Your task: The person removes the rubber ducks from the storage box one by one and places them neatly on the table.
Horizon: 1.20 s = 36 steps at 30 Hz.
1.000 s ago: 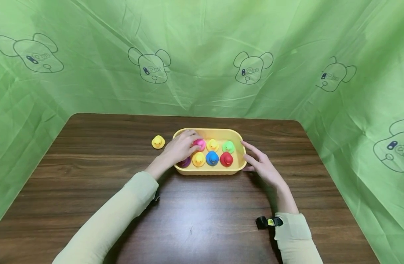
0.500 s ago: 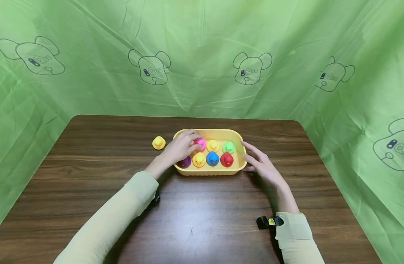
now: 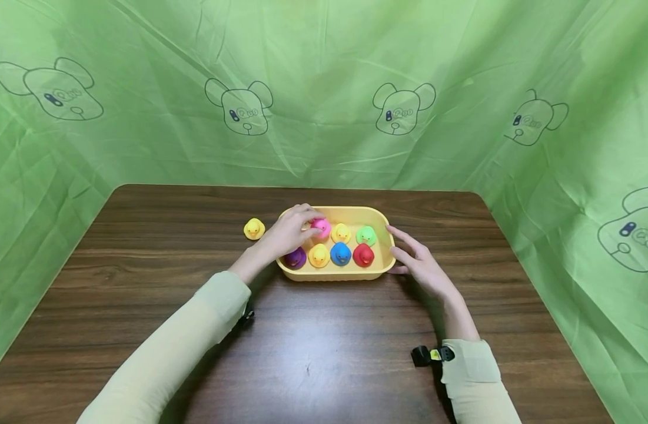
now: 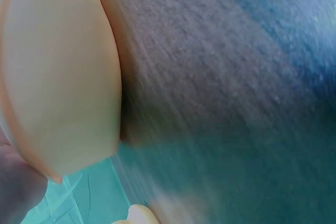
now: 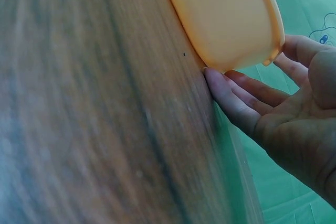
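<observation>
My left hand (image 3: 292, 229) reaches over the left end of a yellow plastic tub (image 3: 376, 272) and pinches a pink rubber duck (image 3: 321, 228) between thumb and fingers. Only the back of this hand's edge shows in the left wrist view, beyond the tub's wall (image 4: 63, 72). My right hand (image 3: 421, 265) rests with extended fingers against the tub's right end. In the right wrist view its fingertips touch the tub's wall (image 5: 226, 19) near the base and rim. Inside, a purple duck (image 3: 295, 258), an orange-yellow duck, a blue duck (image 3: 341, 254) and a red duck (image 3: 363, 255) form the front row.
Behind them in the tub sit a yellow duck (image 3: 341, 233) and a green duck (image 3: 366, 235). Another yellow duck (image 3: 254, 229) stands on the wooden table (image 3: 313, 347), left of the tub. Green cloth (image 3: 324, 147) hangs round the table's back and sides.
My left hand has shifted slightly up and left, and the pink duck has moved a little toward the back with it. More of the purple duck shows. The right hand stays put.
</observation>
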Each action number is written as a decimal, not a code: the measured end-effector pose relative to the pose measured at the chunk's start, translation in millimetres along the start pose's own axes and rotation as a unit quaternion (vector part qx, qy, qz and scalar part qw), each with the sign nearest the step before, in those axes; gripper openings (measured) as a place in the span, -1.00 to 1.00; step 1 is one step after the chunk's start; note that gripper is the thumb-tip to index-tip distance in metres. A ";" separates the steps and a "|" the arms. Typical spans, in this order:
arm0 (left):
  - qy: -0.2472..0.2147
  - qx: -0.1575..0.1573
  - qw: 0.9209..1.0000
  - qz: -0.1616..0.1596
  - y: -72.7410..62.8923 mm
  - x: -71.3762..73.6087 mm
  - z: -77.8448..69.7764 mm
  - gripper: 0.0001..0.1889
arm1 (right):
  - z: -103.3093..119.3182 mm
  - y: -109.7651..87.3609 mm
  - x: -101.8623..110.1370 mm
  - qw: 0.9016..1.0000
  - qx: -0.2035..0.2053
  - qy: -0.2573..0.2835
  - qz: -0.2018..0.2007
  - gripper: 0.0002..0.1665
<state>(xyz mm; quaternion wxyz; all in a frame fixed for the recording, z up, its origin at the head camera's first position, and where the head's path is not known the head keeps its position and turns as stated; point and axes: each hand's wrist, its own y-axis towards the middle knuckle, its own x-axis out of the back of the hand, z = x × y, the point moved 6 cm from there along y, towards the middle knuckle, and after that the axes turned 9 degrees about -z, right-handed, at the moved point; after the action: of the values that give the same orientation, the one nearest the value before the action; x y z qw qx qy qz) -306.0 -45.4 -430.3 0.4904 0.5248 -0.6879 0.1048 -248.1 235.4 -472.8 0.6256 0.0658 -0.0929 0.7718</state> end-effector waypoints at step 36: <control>-0.022 -0.011 0.999 -0.024 -17.1 62.8 -0.7 -0.61 | -1.2 0.7 0.2 1.000 -0.005 -0.006 -0.004 -0.30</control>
<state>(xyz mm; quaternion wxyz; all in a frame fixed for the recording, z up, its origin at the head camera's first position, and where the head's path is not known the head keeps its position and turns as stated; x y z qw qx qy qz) -289.5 -91.1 -387.0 0.4828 0.5382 -0.6869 0.0739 -248.7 235.7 -474.0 0.6284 0.0682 -0.1003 0.7684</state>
